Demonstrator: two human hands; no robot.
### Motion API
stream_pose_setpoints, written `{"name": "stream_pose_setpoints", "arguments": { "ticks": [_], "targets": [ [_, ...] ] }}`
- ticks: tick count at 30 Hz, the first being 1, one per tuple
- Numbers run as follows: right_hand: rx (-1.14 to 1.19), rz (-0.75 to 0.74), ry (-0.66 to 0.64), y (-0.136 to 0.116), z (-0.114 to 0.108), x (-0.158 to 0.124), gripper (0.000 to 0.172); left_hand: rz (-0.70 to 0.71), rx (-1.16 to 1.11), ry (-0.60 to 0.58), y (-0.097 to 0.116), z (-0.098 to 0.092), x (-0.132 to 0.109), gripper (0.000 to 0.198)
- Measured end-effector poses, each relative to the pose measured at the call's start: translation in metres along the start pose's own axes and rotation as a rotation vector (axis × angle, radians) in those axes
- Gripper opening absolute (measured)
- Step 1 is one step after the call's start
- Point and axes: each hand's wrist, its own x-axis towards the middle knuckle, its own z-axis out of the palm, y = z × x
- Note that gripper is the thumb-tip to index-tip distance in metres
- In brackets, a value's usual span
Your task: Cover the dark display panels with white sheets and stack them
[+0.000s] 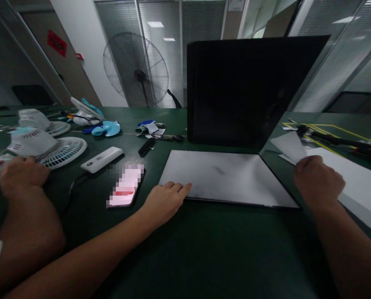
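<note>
A white wall [82, 33] separates a brown door [71, 74] from blind-backed glass partitions [200, 20].

Only one cam, worn on the head, facing forward and tipped down over the dark green flat counter [222, 253]. The bare left hand [166, 202] and bare right hand [318, 181] are pretty close; the grey glass partition with blinds [200, 20] is way farther off.

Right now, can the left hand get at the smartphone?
Likely yes: the left hand rests at the white panel's near-left corner, the smartphone lies on the hand's left, and only green tabletop shows between them, nothing blocking.
</note>
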Motion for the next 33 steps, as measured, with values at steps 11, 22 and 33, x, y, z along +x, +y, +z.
{"name": "stream_pose_setpoints", "arguments": {
  "ticks": [11, 22, 33],
  "targets": [
    [0.207, -1.171, -0.248, -0.133, -0.042, -0.101, 0.025, -0.072, -0.045, 0.186, -0.001, 0.006, -0.001, 0.096],
    [0.470, -1.298, -0.269, -0.139, -0.035, -0.117, 0.043, -0.080, 0.002, 0.066, -0.001, -0.002, 0.002, 0.021],
    [-0.036, -0.362, -0.302, -0.079, 0.012, -0.055, 0.089, -0.271, -0.023, 0.065, -0.006, 0.009, 0.001, 0.071]
  ]
}}
